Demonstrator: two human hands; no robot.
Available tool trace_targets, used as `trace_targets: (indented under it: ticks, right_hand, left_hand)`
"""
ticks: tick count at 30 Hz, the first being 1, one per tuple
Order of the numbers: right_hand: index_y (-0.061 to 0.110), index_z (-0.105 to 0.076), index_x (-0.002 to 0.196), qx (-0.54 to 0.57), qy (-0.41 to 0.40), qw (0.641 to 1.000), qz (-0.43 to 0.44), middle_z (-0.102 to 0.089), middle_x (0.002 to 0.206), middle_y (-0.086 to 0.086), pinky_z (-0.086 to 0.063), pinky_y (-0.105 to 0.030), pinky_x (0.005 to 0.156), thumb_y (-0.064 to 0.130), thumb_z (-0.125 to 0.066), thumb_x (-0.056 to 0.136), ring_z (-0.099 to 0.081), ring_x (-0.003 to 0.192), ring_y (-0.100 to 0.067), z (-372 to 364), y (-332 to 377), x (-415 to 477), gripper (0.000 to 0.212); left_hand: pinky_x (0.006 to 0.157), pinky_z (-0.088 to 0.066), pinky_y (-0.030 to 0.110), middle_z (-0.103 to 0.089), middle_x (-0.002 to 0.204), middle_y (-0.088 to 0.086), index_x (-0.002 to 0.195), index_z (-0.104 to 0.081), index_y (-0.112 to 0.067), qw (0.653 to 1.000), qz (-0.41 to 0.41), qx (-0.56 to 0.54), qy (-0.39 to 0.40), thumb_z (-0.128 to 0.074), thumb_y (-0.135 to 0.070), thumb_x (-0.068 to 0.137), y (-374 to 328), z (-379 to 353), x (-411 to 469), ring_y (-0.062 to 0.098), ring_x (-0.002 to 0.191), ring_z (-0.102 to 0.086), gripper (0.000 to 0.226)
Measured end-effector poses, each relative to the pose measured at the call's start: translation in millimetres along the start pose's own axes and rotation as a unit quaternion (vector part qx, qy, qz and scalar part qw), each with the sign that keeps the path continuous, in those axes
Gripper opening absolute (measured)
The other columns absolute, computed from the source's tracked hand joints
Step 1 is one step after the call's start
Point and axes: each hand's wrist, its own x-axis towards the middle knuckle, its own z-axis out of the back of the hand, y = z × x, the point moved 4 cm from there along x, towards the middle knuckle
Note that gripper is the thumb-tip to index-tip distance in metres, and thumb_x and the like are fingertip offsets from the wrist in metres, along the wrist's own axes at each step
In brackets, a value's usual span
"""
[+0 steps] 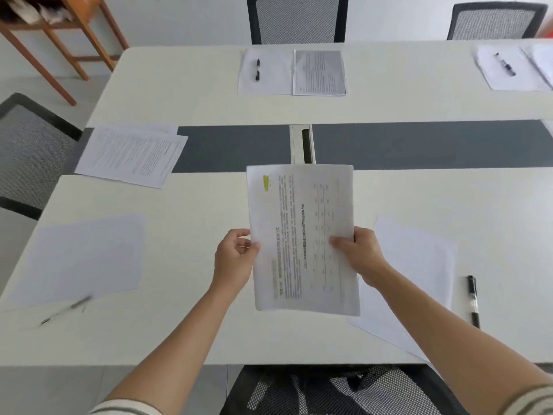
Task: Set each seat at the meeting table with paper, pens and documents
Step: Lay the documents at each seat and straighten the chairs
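— Holding what?
— Printed document, pinched at both long edges — left hand on one, right hand on the other, thumbs on top.
— Pointing where?
— Long axis straight toward the grey strip, far edge reaching its near border; print turned sideways.
— Anything else?
— Blank sheet and pen, near side of the strip, rightward.

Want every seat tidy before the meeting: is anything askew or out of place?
Yes: the documents at the left end lie tilted, partly over the grey strip. The near-left pen lies slanted, mostly off its paper.
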Motion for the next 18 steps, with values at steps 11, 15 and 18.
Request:
trace_targets:
  ticks: [11,15,18]
  right_hand:
    - [0.012,-0.062,0.121,-0.151,-0.032,0.981,-0.115,-0.071,0.104,-0.004,-0.056,-0.039,0.081,0.027,-0.068,0.087,-0.067,0.092,-0.024,5.3,-84.1,21.4,0.037]
    - [0.022,-0.047,0.138,-0.330,-0.145,0.931,-0.055,-0.060,0.128,-0.002,-0.051,-0.040,0.086,0.038,-0.059,0.091,-0.054,0.119,-0.024,62.0,-93.0,-0.9,0.051]
    - [0.027,-0.024,0.151,-0.452,-0.080,0.882,-0.104,-0.022,0.159,-0.007,-0.040,-0.049,0.104,0.049,-0.063,0.087,-0.020,0.146,-0.030,81.8,-131.7,-23.7,0.077]
  left_hand:
    - [0.093,-0.046,0.031,-0.042,0.136,-0.001,0.132,-0.047,-0.018,0.895,-0.060,0.407,0.170,-0.057,-0.029,0.091,67.2,-41.4,-46.7,0.017,0.124,-0.042,0.043]
    - [0.110,-0.035,0.035,-0.022,0.156,0.006,0.143,-0.037,-0.018,0.854,-0.106,0.463,0.213,-0.055,-0.031,0.092,70.7,-67.6,-48.5,0.023,0.141,-0.025,0.055]
    - [0.118,-0.023,0.038,-0.004,0.162,0.011,0.149,-0.026,-0.020,0.810,-0.130,0.517,0.246,-0.060,-0.033,0.090,80.8,-80.7,-47.6,0.029,0.149,-0.006,0.069]
